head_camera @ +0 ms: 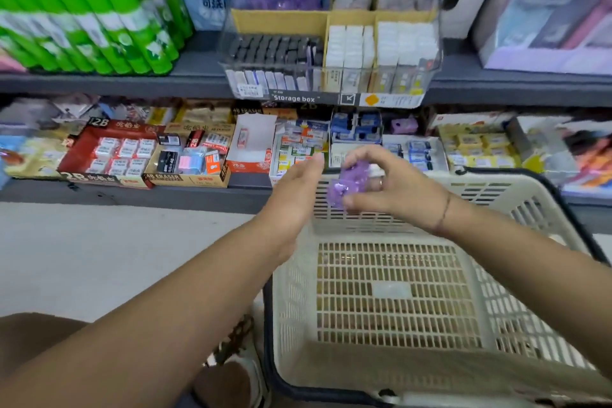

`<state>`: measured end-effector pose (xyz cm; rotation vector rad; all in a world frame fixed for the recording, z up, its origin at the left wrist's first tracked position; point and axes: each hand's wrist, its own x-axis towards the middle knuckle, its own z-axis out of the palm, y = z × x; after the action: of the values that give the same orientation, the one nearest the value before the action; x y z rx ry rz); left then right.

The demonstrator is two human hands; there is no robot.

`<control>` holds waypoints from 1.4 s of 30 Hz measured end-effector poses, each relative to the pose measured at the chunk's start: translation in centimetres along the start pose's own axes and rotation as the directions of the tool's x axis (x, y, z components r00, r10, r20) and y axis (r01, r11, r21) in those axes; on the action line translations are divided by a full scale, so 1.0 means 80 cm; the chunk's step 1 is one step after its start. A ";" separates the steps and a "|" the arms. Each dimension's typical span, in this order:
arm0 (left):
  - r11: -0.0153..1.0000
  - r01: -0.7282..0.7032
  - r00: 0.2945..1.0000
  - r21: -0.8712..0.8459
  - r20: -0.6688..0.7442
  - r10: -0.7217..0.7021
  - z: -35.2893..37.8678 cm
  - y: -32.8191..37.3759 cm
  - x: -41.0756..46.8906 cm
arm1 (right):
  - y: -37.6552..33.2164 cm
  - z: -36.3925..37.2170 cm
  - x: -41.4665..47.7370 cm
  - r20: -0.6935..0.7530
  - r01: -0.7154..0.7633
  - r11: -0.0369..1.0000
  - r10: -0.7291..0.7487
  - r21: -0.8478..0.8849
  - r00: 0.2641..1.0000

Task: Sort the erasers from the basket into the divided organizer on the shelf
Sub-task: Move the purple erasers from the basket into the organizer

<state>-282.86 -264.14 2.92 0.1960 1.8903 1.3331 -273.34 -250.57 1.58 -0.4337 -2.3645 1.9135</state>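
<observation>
Basket [516, 179] near right looks empty. Right hand [397, 187] pinches purple erasers [347, 184] over it; left hand [294, 189] spread, just beside. Organizer [331, 53] far, mostly full. Prob. last batch.

Upper shelf [198, 73]: grey board, price labels along its front edge.
Upper shelf, left: stack of green glue sticks [99, 20] lying on their sides, ends toward the aisle.
Upper shelf, middle: clear divided organizer [331, 81], front marked "Storage box". Black erasers fill the left compartment, white ones the two to its right.
Upper shelf, right: large printed box [546, 10], blurred.
Lower shelf [132, 197]: grey. Red 2B eraser tray [112, 149] at left, 4B eraser carton [188, 172] just beside it, then an open white box [251, 142]. Tray of yellow erasers [477, 149] far right.
Floor [99, 258]: pale. Cream plastic basket [496, 179] stands just before the lower shelf.
</observation>
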 end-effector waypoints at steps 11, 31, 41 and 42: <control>0.858 -0.023 0.934 -0.512 0.295 0.201 -0.015 0.167 -0.021 | -0.160 -0.046 0.044 -0.182 0.295 0.949 -0.312 -0.112 0.933; 0.699 -0.105 0.994 -0.708 -0.102 0.046 -0.116 0.208 0.028 | -0.184 -0.061 0.267 -0.233 -0.001 0.721 -0.223 -0.693 0.947; 0.597 -0.096 0.992 -0.796 -0.123 -0.003 -0.123 0.208 0.031 | -0.199 -0.060 0.266 -0.037 0.046 0.594 -0.126 -0.804 0.991; 0.579 -0.091 0.993 -0.810 -0.116 -0.007 -0.122 0.209 0.030 | -0.200 -0.061 0.266 -0.045 0.038 0.596 -0.124 -0.802 0.991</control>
<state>-296.19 -262.70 17.06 -0.3248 1.1479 2.1449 -295.35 -243.36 15.55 -0.4187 -2.9825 0.6254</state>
